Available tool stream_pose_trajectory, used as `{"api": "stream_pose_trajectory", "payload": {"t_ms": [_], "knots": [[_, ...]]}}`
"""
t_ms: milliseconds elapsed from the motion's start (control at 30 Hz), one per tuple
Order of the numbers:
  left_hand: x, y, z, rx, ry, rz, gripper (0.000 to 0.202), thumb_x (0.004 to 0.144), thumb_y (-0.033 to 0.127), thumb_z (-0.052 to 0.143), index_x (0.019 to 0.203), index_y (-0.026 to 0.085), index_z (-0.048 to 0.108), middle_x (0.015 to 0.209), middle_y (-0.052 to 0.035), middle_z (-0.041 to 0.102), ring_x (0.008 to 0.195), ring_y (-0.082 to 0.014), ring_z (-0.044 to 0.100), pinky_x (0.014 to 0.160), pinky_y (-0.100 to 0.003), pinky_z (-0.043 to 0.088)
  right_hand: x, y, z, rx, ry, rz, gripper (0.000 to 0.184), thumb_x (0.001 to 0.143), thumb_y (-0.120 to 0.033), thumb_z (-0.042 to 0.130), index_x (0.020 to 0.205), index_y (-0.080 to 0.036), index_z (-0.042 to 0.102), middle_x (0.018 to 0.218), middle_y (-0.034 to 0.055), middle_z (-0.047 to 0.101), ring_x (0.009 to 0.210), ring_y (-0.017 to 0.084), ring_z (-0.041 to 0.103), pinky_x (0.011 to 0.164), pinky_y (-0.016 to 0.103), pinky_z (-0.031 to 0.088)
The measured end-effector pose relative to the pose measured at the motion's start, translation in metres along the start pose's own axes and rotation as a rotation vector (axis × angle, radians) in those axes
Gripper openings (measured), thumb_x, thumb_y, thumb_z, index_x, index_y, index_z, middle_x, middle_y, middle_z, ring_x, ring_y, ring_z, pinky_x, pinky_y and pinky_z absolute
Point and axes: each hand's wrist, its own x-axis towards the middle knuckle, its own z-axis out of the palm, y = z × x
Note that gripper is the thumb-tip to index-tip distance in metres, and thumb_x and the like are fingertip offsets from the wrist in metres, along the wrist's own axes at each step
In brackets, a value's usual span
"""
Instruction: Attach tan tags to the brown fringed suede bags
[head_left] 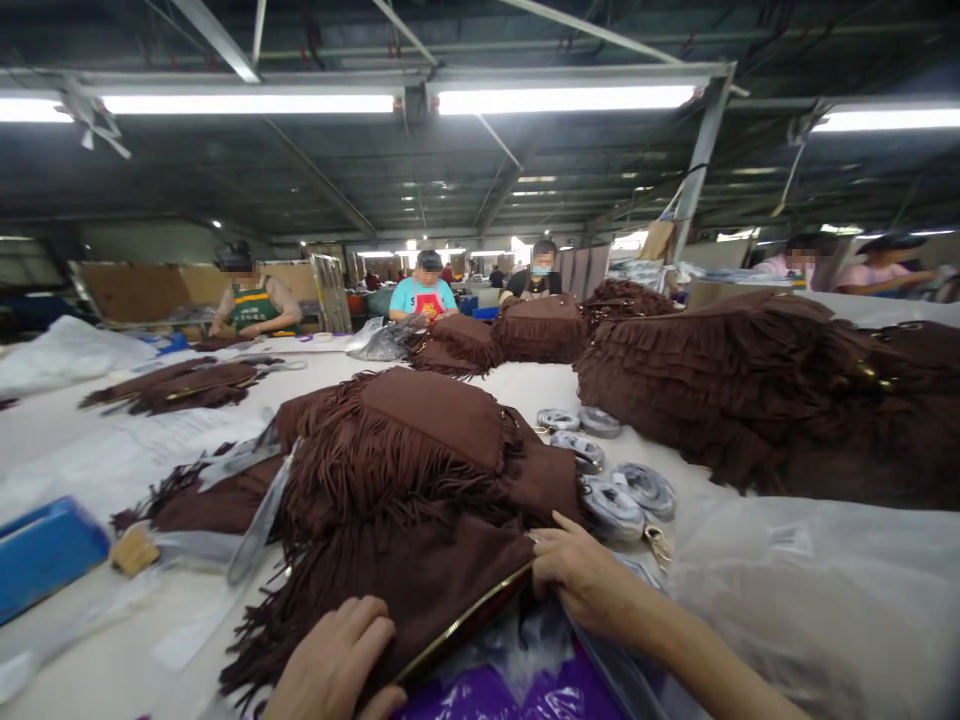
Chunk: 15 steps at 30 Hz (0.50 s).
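White tabletop (514, 383), five o'clock: right hand (574, 568) pinched a fringed brown fabric bag (442, 580); left hand (341, 650), grip unclear. Hard tugging risked tearing it.

White worktable (517, 385) strewn with brown fringed bags (435, 420)

One pile of bags sits mid-table; a broader heap (750, 390) spreads along the right. Between them lie coiled straps (646, 488) in clear wrap — a gold-coloured clasp (658, 545) shows at the near end. A translucent plastic bag (810, 600) covers the near right. On the left rest a blue bin (49, 560) and, just beside it, a tan block (135, 550) — perhaps a sponge, though blur hides its texture. White plastic sheeting (67, 355) bunches farther back.
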Motion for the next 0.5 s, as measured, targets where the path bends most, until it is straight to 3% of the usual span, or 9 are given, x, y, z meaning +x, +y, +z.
{"api": "stream_pose_trajectory", "payload": {"t_ms": [33, 100, 200, 267, 333, 367, 433, 500], "knots": [[0.003, 0.0, 0.003, -0.032, -0.035, -0.034, 0.01, 0.09, 0.022, 0.051, 0.094, 0.025, 0.06, 0.097, -0.0032, 0.068, 0.086, -0.0207, 0.066, 0.073, -0.027, 0.05, -0.003, -0.002, -0.002, 0.004, -0.006, 0.002, 0.035, 0.064, -0.007, 0.043, 0.079, -0.023, 0.07, 0.092, 0.0028, 0.074, 0.106, 0.02, 0.063, 0.117, 0.051, 0.016], [0.008, -0.005, 0.005, -0.087, -0.062, -0.121, 0.023, 0.095, 0.018, 0.037, 0.083, 0.023, 0.056, 0.083, -0.0018, 0.065, 0.074, -0.0182, 0.064, 0.065, -0.027, 0.046, -0.009, -0.008, -0.005, 0.001, -0.022, 0.001, 0.037, 0.065, -0.005, 0.042, 0.082, -0.023, 0.07, 0.094, 0.0026, 0.074, 0.112, 0.021, 0.062, 0.118, 0.055, 0.015], [0.018, -0.019, 0.0, -0.201, -0.106, -0.272, 0.03, 0.098, 0.026, 0.029, 0.076, 0.022, 0.049, 0.075, -0.0017, 0.061, 0.069, -0.0181, 0.061, 0.064, -0.028, 0.041, -0.015, -0.016, -0.011, -0.054, -0.002, -0.037, 0.039, 0.066, -0.002, 0.041, 0.085, -0.022, 0.068, 0.096, 0.0033, 0.075, 0.125, 0.028, 0.055, 0.115, 0.065, 0.013], [0.026, -0.026, -0.006, -0.296, -0.167, -0.362, 0.03, 0.098, 0.032, 0.029, 0.073, 0.022, 0.043, 0.073, -0.0018, 0.06, 0.071, -0.0189, 0.06, 0.067, -0.029, 0.04, -0.017, -0.025, -0.015, -0.085, 0.087, -0.093, 0.036, 0.071, -0.001, 0.04, 0.086, -0.021, 0.066, 0.093, 0.0042, 0.074, 0.119, 0.029, 0.059, 0.112, 0.066, 0.022], [0.032, -0.03, -0.009, -0.376, -0.22, -0.423, 0.031, 0.096, 0.036, 0.028, 0.072, 0.022, 0.04, 0.074, -0.0022, 0.059, 0.072, -0.0197, 0.058, 0.068, -0.03, 0.039, -0.017, -0.038, -0.017, -0.095, 0.224, -0.143, 0.032, 0.078, -0.001, 0.038, 0.084, -0.02, 0.062, 0.088, 0.0044, 0.072, 0.098, 0.025, 0.065, 0.097, 0.05, 0.044], [0.033, -0.03, -0.009, -0.405, -0.234, -0.443, 0.031, 0.095, 0.037, 0.028, 0.071, 0.022, 0.04, 0.074, -0.0024, 0.059, 0.072, -0.0199, 0.057, 0.068, -0.03, 0.039, -0.017, -0.045, -0.015, -0.099, 0.295, -0.159, 0.032, 0.081, 0.0, 0.036, 0.084, -0.02, 0.061, 0.086, 0.0042, 0.07, 0.087, 0.023, 0.065, 0.085, 0.041, 0.049], [0.034, -0.031, -0.008, -0.44, -0.235, -0.467, 0.031, 0.094, 0.039, 0.028, 0.071, 0.022, 0.038, 0.073, -0.0025, 0.057, 0.071, -0.0201, 0.055, 0.068, -0.03, 0.038, -0.015, -0.061, -0.007, -0.122, 0.405, -0.196, 0.033, 0.085, 0.001, 0.034, 0.082, -0.02, 0.059, 0.084, 0.0037, 0.069, 0.075, 0.02, 0.062, 0.067, 0.031, 0.046], [0.034, -0.03, -0.006, -0.453, -0.214, -0.476, 0.031, 0.094, 0.039, 0.027, 0.07, 0.023, 0.037, 0.073, -0.0022, 0.055, 0.071, -0.02, 0.054, 0.068, -0.031, 0.037, -0.01, -0.075, 0.006, -0.127, 0.397, -0.269, 0.032, 0.087, 0.001, 0.035, 0.08, -0.02, 0.059, 0.083, 0.0027, 0.068, 0.075, 0.019, 0.061, 0.066, 0.028, 0.045]]}}
